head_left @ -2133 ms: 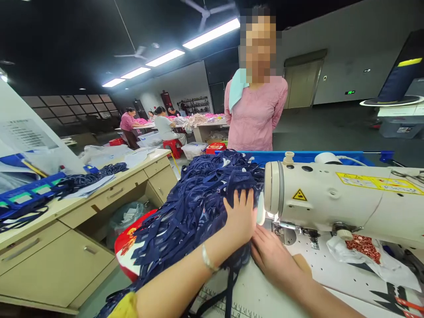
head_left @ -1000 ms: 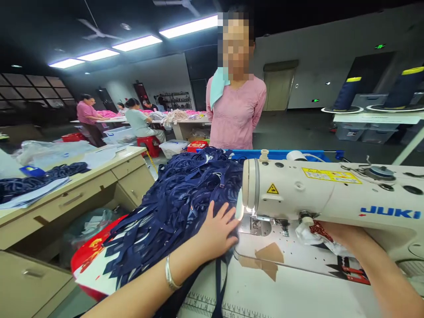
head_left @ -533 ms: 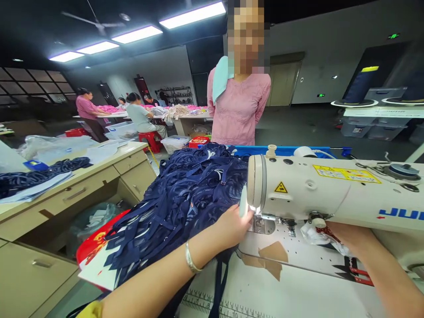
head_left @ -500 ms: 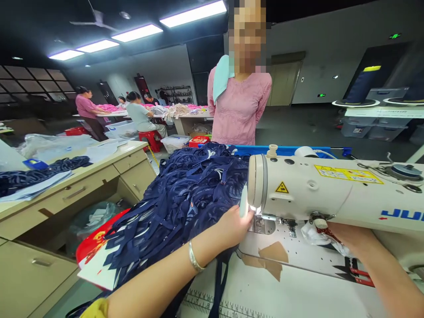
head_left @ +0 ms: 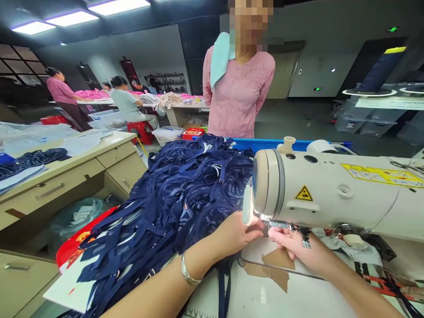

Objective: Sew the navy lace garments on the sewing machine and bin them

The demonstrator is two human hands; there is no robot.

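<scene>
A white sewing machine (head_left: 318, 185) stands at the right, its lit needle area at the near end of the head. My left hand (head_left: 235, 232) reaches in from the left to the needle area, its fingers bent together beside a white lever. My right hand (head_left: 294, 245) comes from the other side, thumb and fingers pinched under the machine head, close to the left fingertips. What either hand holds is too small or hidden to make out. Left of the machine lies a big heap of navy bras (head_left: 195, 194) with straps hanging down.
Red-handled snips (head_left: 377, 280) and a crumpled white cloth (head_left: 357, 247) lie on the machine bed's right. Brown tape (head_left: 278, 260) is stuck near the front. A person (head_left: 236, 97) stands beyond the heap. A drawer desk (head_left: 76, 172) is at the left.
My right hand has come from behind the machine arm, near the white cloth, to the needle area beside my left hand. The view has shifted slightly; the left hand stays near the needle.
</scene>
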